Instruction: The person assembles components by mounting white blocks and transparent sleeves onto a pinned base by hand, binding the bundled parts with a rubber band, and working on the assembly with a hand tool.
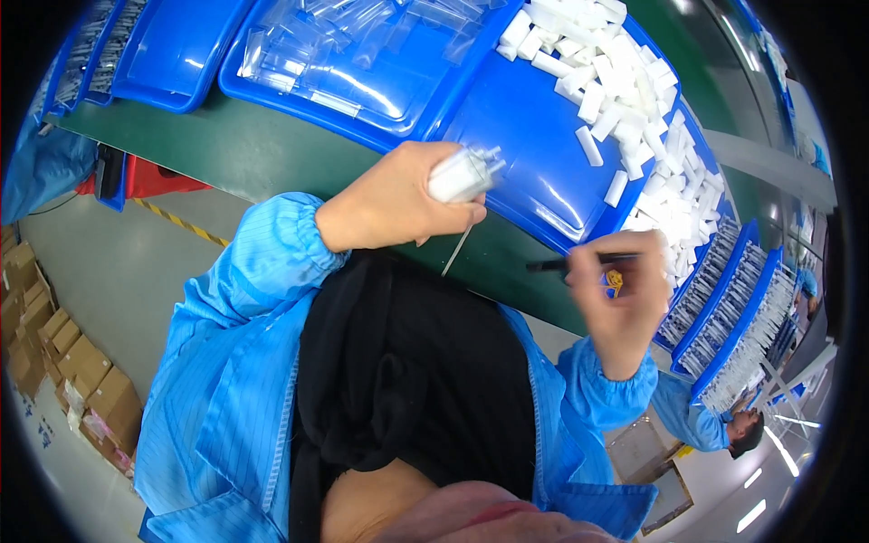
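Observation:
My left hand [396,195] is closed around a small bundle of white and clear pieces [460,176], with short clear ends sticking out on its right side. To the right, my right hand [625,299] grips a slim black pen-like tool [546,266] that points left; motion smears the hand. A small yellow thing [614,282] shows between its fingers, and I cannot tell whether it is held. Beyond the hands, a blue tray [493,136] carries a heap of white blocks [615,90].
Another blue tray [407,86] at the far left holds clear plastic pieces [317,36]. Racks of thin clear parts [715,299] stand at the right on the green table [217,149]. Cardboard boxes [86,362] sit on the floor at left. Another person [697,416] is at lower right.

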Motion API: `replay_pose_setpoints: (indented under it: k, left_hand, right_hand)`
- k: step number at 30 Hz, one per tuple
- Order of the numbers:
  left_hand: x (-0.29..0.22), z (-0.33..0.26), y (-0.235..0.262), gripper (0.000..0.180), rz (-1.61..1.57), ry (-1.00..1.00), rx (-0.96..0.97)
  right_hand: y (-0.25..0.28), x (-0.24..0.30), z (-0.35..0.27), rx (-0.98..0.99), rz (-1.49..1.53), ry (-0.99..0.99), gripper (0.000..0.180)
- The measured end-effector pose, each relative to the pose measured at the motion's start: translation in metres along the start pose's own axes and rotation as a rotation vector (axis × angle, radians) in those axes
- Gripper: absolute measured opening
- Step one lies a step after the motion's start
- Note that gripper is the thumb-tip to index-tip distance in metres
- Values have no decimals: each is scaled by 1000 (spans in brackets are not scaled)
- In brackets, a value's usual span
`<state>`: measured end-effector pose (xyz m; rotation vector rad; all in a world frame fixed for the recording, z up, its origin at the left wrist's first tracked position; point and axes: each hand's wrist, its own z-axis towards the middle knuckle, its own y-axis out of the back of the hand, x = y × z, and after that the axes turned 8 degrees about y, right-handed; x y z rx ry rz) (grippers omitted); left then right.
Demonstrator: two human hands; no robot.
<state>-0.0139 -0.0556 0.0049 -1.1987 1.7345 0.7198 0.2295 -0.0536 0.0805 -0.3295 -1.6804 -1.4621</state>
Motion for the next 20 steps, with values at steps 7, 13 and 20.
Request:
replay_pose_setpoints:
  k: [7,13,20]
  left_hand:
    - [-4,-1,9,28,-514,215,158]
    - [-2,0,0,26,-619,146,266]
    - [-6,1,-17,51,-595,146,361]
  right_hand:
    - [-39,-4,4,400,-318,298,29]
    - [-43,0,23,-83,-203,446,74]
    - [-64,-13,31,-78,-181,540,78]
